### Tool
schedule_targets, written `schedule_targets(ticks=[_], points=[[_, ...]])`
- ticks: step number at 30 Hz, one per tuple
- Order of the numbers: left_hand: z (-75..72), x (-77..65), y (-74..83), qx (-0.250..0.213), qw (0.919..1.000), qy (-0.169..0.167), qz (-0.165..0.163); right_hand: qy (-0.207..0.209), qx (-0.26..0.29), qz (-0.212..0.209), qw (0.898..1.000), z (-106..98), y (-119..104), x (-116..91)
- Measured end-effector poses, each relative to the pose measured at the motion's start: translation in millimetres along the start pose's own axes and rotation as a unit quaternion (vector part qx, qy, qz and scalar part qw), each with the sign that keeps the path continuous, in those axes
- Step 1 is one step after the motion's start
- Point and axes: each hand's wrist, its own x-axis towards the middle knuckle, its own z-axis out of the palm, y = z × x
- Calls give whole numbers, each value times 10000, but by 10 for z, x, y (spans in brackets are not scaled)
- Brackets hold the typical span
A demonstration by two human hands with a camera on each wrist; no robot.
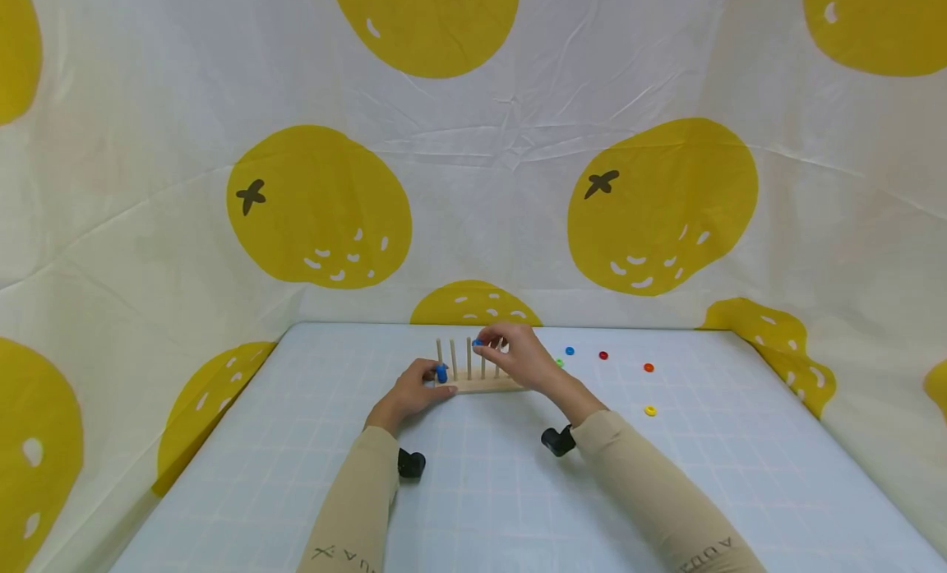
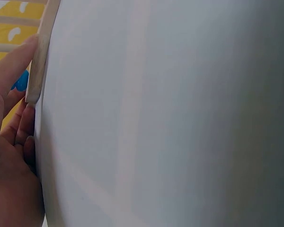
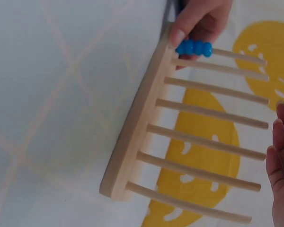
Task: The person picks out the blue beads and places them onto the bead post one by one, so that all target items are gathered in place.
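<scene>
A wooden stand [image 1: 488, 385] with a row of upright pegs rests on the table. My left hand [image 1: 414, 390] grips its left end, the thumb along the front of the base and the other fingers behind, as the left wrist view shows too. Several blue rings [image 3: 195, 48] are stacked on the leftmost peg, beside those fingers; the other pegs are bare in the right wrist view. Between thumb and fingertips my right hand [image 1: 527, 359] pinches a blue ring [image 1: 477, 343] near the height of the peg tops. That hand covers part of the stand's right side in the head view.
Loose rings lie to the right of the stand: a green one [image 1: 560, 362] by the right wrist, a blue one [image 1: 570, 351], a red one [image 1: 603, 355], an orange one [image 1: 649, 367] and a yellow one [image 1: 650, 410] closer in. A fruit-printed curtain [image 1: 488, 211] hangs behind the table.
</scene>
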Motion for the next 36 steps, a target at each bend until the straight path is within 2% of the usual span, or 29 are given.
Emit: schedule_targets(ticks=[7, 15, 20, 26, 36], points=[[-6, -11, 23, 17, 10000, -6, 32, -122, 22, -9, 9999, 100, -54, 164], [-36, -46, 64, -67, 9997, 30, 213, -320, -25, -104, 9994, 213, -131, 336], [-32, -54, 53, -69, 9998, 32, 176, -320, -38, -189, 9993, 283, -137, 415], [-7, -51, 38, 37, 10000, -34, 59, -391, -179, -36, 9991, 348, -125, 464], [-26, -27, 20, -21, 9997, 5, 238, -607, -311, 169, 9975, 419, -154, 536]])
